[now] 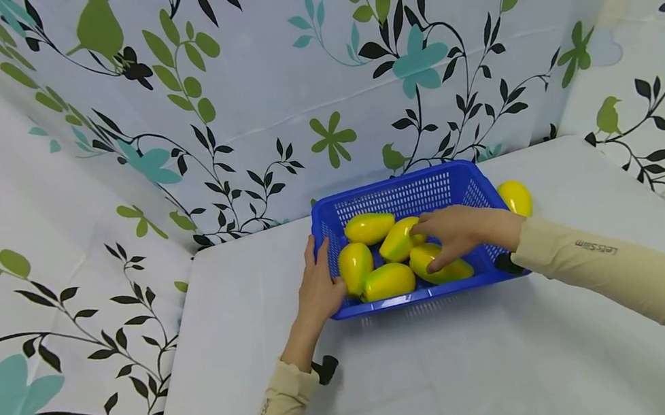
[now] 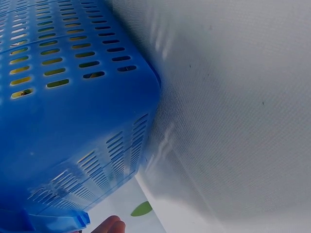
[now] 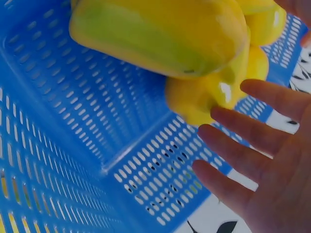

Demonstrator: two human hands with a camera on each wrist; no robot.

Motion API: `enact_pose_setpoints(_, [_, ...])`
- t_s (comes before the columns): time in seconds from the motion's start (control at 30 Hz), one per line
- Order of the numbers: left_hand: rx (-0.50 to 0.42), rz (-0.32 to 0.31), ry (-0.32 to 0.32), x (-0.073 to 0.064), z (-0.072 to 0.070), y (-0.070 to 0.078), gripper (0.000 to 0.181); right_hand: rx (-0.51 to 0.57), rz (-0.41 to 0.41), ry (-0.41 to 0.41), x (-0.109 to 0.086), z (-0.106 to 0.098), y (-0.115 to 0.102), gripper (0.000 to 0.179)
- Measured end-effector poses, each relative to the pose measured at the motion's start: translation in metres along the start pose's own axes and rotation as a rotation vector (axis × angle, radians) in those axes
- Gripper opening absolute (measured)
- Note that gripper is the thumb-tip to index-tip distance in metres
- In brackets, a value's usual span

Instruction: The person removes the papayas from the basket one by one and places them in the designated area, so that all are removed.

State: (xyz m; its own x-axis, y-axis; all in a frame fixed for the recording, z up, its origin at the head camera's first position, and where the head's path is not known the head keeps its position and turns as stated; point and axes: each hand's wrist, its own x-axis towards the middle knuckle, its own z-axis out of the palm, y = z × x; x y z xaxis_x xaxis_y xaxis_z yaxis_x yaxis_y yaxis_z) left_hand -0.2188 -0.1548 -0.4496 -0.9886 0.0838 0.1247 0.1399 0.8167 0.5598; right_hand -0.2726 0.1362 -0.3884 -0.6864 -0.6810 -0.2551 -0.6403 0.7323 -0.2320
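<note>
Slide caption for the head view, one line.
Right hand over five yellow fruits in a blue basket, left hand at its left edge, another fruit outside.

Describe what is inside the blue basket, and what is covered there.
Five yellow fruits can be seen in the blue basket. The right hand hides parts of two of them, and whatever lies beneath the fruits cannot be seen.

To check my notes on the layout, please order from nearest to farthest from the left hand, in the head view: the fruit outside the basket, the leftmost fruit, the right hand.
From the left hand:
1. Leftmost fruit: inside the basket, just right of it.
2. Right hand: over the basket's right part.
3. Outside fruit: beyond the basket's right side.
</note>
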Motion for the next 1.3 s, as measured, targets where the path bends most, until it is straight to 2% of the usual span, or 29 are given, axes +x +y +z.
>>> enact_pose_setpoints(0.5, [-0.02,-0.001,0.011,-0.001,-0.003,0.002,0.078,0.084,0.012,-0.192,0.018,0.003,-0.008,0.064])
enact_pose_setpoints(0.7, [-0.023,-0.018,-0.001,-0.002,-0.002,0.002,0.078,0.148,0.092,-0.291,0.021,0.006,-0.014,0.069])
enact_pose_setpoints(0.83, [-0.024,-0.019,0.001,-0.003,-0.001,0.002,0.078,0.158,0.124,-0.329,0.02,0.005,-0.016,0.066])
enact_pose_setpoints(1.1, [-0.03,0.001,0.005,-0.004,-0.001,0.005,0.078,0.14,0.11,-0.315,0.017,0.001,-0.013,0.064])
enact_pose_setpoints(1.3, [-0.031,-0.004,0.007,-0.004,-0.002,0.003,0.078,0.097,0.038,-0.222,0.014,-0.009,-0.009,0.06])
